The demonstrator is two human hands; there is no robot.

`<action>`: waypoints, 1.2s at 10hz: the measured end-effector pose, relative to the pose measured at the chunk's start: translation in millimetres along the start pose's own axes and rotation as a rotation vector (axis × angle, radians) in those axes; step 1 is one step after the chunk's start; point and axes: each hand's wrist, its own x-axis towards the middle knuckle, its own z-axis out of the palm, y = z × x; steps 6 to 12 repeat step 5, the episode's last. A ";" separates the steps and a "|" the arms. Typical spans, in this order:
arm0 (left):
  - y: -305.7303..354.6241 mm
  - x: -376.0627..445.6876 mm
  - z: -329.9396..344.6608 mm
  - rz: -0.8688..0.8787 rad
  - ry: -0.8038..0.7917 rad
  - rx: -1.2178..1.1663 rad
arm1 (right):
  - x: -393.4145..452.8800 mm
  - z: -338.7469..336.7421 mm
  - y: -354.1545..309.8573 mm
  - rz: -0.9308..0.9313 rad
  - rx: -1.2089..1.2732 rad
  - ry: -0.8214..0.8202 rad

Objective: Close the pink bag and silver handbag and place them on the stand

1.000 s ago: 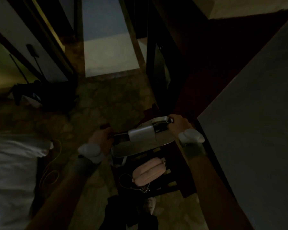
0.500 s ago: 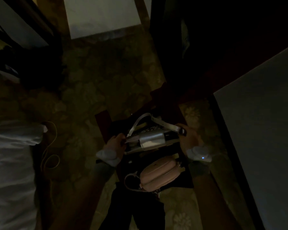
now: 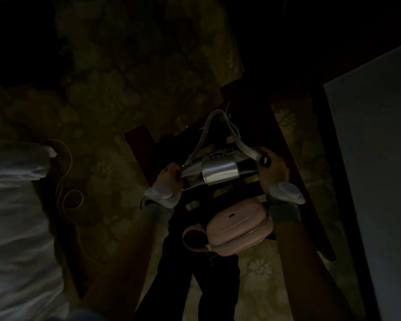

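Note:
The room is dim. The silver handbag [image 3: 219,171] hangs over the dark slatted stand [image 3: 146,147], its pale straps looping upward and its shiny flap facing me. My left hand [image 3: 169,177] grips the bag's left end. At the right end, my right hand [image 3: 272,169] holds the bag by its strap. The pink bag [image 3: 236,228] lies on the stand just below, nearer to me, its zip line along the side and a strap loop at its left.
A white bed [image 3: 14,216] fills the left side, with a yellow cord [image 3: 66,181] on the patterned floor beside it. A pale panel [image 3: 375,170] and a dark wooden frame [image 3: 306,181] stand to the right. My dark trouser legs show below the pink bag.
The view has tilted down and closer. Both hands have brought the silver handbag lower over the stand, above the pink bag, and the handbag's straps now stand up.

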 end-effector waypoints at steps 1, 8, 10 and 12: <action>-3.6 -4.4 -0.1 0.004 -0.024 0.025 | -2.5 -7.3 -2.5 0.092 0.008 -0.080; 15.9 -59.5 -42.0 0.101 0.080 0.006 | -58.9 -41.3 0.4 0.214 0.148 -0.198; 15.9 -59.5 -42.0 0.101 0.080 0.006 | -58.9 -41.3 0.4 0.214 0.148 -0.198; 15.9 -59.5 -42.0 0.101 0.080 0.006 | -58.9 -41.3 0.4 0.214 0.148 -0.198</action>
